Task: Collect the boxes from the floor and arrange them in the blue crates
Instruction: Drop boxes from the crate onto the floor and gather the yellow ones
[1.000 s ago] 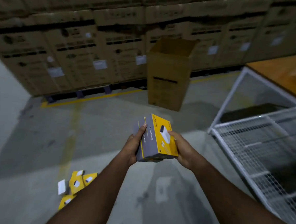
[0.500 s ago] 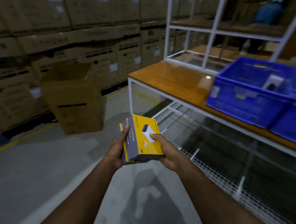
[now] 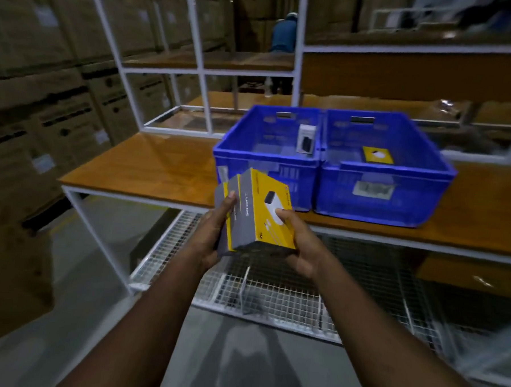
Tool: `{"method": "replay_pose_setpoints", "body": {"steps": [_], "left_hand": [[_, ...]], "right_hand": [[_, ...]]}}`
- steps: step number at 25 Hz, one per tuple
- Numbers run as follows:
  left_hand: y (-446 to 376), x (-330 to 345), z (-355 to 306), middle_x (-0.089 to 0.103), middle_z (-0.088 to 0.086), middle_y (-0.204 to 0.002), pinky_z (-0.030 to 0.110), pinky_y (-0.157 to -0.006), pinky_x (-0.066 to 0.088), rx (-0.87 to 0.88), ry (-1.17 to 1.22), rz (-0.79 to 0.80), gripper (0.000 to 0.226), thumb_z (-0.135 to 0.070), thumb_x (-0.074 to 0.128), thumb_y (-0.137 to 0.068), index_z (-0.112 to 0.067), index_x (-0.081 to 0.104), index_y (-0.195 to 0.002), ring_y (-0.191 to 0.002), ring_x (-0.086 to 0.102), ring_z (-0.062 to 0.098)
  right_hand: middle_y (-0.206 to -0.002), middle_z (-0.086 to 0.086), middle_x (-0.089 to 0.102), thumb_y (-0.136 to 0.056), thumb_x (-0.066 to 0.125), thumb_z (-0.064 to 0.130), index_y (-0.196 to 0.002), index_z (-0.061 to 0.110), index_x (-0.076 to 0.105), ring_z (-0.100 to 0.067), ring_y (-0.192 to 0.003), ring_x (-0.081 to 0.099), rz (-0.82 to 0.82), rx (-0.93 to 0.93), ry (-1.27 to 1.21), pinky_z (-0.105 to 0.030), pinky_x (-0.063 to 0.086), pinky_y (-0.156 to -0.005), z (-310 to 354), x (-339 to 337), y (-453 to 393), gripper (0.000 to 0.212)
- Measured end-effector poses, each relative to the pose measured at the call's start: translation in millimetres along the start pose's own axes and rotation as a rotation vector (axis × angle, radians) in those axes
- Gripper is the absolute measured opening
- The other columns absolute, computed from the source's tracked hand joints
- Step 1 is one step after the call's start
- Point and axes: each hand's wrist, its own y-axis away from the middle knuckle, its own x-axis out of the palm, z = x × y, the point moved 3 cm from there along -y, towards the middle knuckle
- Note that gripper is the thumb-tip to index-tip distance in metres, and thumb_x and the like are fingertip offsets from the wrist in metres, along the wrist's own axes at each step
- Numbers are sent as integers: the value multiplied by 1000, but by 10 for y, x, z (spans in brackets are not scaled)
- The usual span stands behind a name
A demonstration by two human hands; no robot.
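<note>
Between both hands, yellow-grey boxes (image 3: 257, 211), lettering perhaps "LAPCARE".

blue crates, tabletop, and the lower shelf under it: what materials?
Blue crates: look like moulded plastic, slightly glossy, with slotted walls and cut-out handles. Tabletop: seems wood or wood laminate, orange-brown with a faint sheen reflecting light, on a white-painted frame, probably metal. Lower shelf: white wire mesh, likely coated metal.
</note>
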Motion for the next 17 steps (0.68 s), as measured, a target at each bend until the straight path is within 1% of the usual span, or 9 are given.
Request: {"method": "replay_pose_setpoints", "body": {"steps": [1, 2, 4, 7, 9, 11, 14, 16, 17], "left_hand": [[-150, 156, -40, 58, 21, -137, 57, -105, 45, 17, -31, 14, 69, -51, 68, -85, -14, 54, -141, -126, 56, 38], [-336, 336, -69, 61, 22, -133, 56, -104, 47, 20, -58, 39, 68, -51, 67, -84, -12, 57, -138, -123, 58, 39], [-723, 659, -103, 62, 22, -131, 60, -103, 46, 21, -106, 94, 74, -55, 73, -79, -11, 58, -136, -122, 59, 41], [-1277, 1058, -159, 64, 20, -130, 64, -100, 46, 45, -126, 136, 83, -60, 79, -71, -13, 56, -136, -119, 61, 41], [-1585, 1287, -235, 67, 17, -126, 62, -96, 50, 84, -180, 145, 87, -66, 77, -70, -12, 55, -134, -114, 65, 38], [-1836, 1506, -324, 70, 11, -120, 58, -92, 54, 115, -288, 167, 84, -72, 70, -71, -13, 57, -129, -108, 69, 32], [-2220, 1893, -441, 74, 7, -110, 47, -86, 59, 137, -463, 266, 67, -73, 54, -83, -17, 65, -118, -100, 72, 25], [-2484, 2134, -458, 74, 7, -110, 41, -82, 60, 159, -517, 304, 60, -70, 46, -90, -20, 69, -114, -98, 72, 25], [-2604, 2229, -459, 71, 8, -117, 41, -83, 60, 168, -511, 292, 60, -70, 46, -90, -21, 66, -118, -101, 71, 23]], "right_hand": [[-101, -12, 75, -94, 55, 31, -114, 14, 68, -26, -85, 74, -20, -24, -31, -40, 60, -77, 134, -101, -4, 30], [-105, -14, 74, -92, 56, 33, -118, 13, 67, -27, -87, 73, -38, -52, -61, -42, 59, -79, 276, -221, -19, 34], [-116, -17, 70, -89, 58, 35, -126, 12, 63, -31, -96, 71, -76, -116, -114, -45, 56, -86, 550, -432, -74, 44], [-124, -19, 66, -90, 57, 33, -128, 12, 62, -35, -107, 66, -114, -217, -155, -50, 49, -99, 989, -675, -162, 43], [-131, -19, 61, -91, 59, 31, -135, 13, 57, -37, -119, 60, -143, -281, -164, -53, 42, -106, 1271, -792, -219, 48], [-138, -19, 56, -94, 56, 29, -142, 13, 49, -38, -128, 52, -158, -331, -158, -55, 36, -111, 1526, -912, -259, 52], [-136, -19, 57, -95, 50, 27, -140, 15, 49, -39, -126, 53, -195, -407, -124, -54, 42, -106, 1920, -1137, -319, 46], [-130, -17, 63, -92, 55, 27, -135, 17, 53, -36, -118, 61, -235, -453, -41, -50, 52, -93, 2206, -1250, -335, 44], [-126, -15, 66, -91, 58, 27, -133, 19, 54, -33, -110, 66, -275, -468, 9, -47, 56, -85, 2356, -1335, -359, 43]]}}
